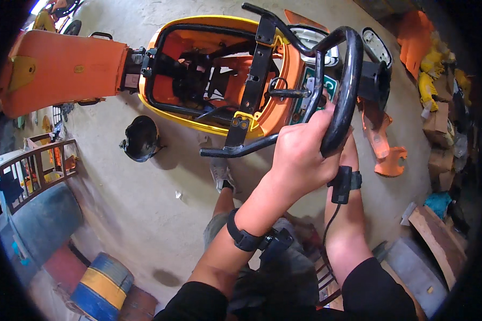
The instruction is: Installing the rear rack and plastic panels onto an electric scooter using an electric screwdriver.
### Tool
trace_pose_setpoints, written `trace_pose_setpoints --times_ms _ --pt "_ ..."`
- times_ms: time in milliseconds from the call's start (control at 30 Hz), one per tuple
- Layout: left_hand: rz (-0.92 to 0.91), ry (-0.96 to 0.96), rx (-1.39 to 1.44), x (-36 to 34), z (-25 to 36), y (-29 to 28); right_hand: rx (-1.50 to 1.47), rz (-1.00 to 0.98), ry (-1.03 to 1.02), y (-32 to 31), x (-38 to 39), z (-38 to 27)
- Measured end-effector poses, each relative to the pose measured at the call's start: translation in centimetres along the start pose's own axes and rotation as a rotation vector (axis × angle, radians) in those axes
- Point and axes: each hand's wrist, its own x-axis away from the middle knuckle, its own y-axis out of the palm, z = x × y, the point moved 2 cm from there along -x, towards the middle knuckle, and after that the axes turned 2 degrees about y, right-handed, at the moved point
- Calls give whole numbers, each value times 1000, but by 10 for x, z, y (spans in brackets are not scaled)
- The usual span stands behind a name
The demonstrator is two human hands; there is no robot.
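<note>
From my remote seat, my left hand [305, 147] clenches the black rack [353, 69] at one o'clock, presumably steadying it over the scooter [235, 80], while I cannot tell whether my mostly hidden right hand [350, 145] grips.

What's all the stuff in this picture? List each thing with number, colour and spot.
tubular rack: one, black, over the body
vehicle body: one, yellow-orange, top centre
large panel: one, orange, upper left
plate: one, green and white, behind the rack
helmet-like shell: one, black, floor left of centre
oval part: one, pale, black-rimmed, upper right
loose parts: several, orange, floor at right
boxes: several, brown, right edge
drum: one, blue and yellow, lower left
slatted frame: one, brown, left side
wrist devices: two, black, one per forearm
shoe: one, greyish, below the body
left hand: one, bare, closed round the rack
right hand: one, bare, mostly hidden
</note>
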Motion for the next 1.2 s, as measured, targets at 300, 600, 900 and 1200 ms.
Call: trace_pose_setpoints --times_ms 300,600,900,1200 --pt "-65 -107 146 -1 2 -21 41 116 203 10 -5 -10" --pt "-79 -117 28 -13 -1 -5 30 70 120 -10 -11 19" --pt "124 -144 -61 -8 7 -13 88 210 289 -39 -47 54" --pt "110 -349 -9 -6 2 -17 153 166 202 -36 -42 50"
